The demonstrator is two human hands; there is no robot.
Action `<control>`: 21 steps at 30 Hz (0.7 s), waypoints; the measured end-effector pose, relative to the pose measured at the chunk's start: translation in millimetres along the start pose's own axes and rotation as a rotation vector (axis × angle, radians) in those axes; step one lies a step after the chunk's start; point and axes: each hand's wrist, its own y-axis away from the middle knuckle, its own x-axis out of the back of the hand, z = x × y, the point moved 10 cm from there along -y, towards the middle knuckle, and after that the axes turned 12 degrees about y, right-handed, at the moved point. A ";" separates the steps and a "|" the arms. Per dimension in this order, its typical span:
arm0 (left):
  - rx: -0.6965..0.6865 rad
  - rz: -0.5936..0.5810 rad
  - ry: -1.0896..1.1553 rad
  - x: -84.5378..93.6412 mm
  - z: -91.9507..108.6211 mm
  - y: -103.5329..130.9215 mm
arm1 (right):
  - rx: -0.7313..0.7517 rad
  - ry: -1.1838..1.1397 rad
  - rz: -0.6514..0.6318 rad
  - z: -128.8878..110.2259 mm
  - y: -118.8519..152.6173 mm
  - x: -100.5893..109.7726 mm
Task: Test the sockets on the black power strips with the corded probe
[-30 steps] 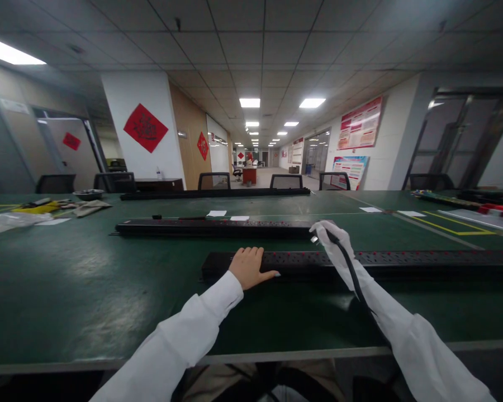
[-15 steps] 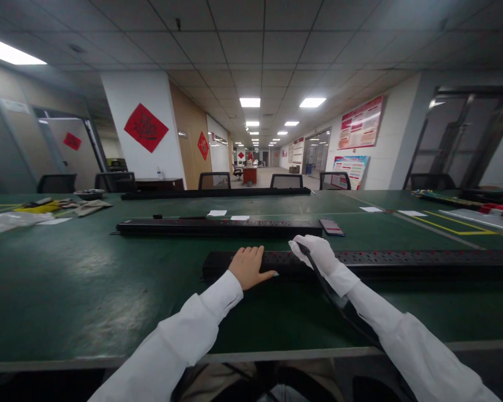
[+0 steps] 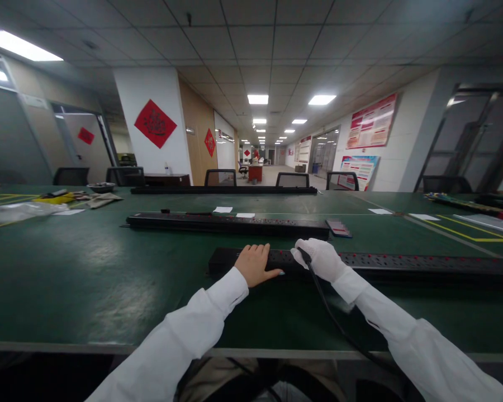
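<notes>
A long black power strip (image 3: 423, 264) with red-marked sockets lies across the green table in front of me. My left hand (image 3: 257, 264), bare, rests over the strip near its left end with the thumb spread away from the fingers. My right hand (image 3: 318, 259), in a white glove, is closed around a black plug (image 3: 304, 255) over the sockets. From the plug a black cable (image 3: 326, 306) runs down past the table edge. Whether the plug's pins sit in a socket is hidden by the glove.
Behind lies a second black power strip (image 3: 230, 223), with a small stack of cards (image 3: 338, 228) at its right end. A third long black bar (image 3: 226, 190) is at the far edge. Paper slips, a bowl (image 3: 101, 187) and plastic bag (image 3: 25, 210) are also on the table (image 3: 75, 268).
The view has turned slightly left, so everything appears shifted to the right. Both hands keep their places on the strip, and the cable now hangs more clear of the right sleeve.
</notes>
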 end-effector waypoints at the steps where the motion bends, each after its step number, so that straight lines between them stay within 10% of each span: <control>1: -0.003 -0.004 0.001 -0.7 -0.1 0.0 | -0.002 0.001 -0.017 0.3 -0.1 -0.9; 21: 0.145 -0.179 0.075 5.3 -36.0 4.3 | -0.047 -0.083 0.001 10.0 3.4 -9.6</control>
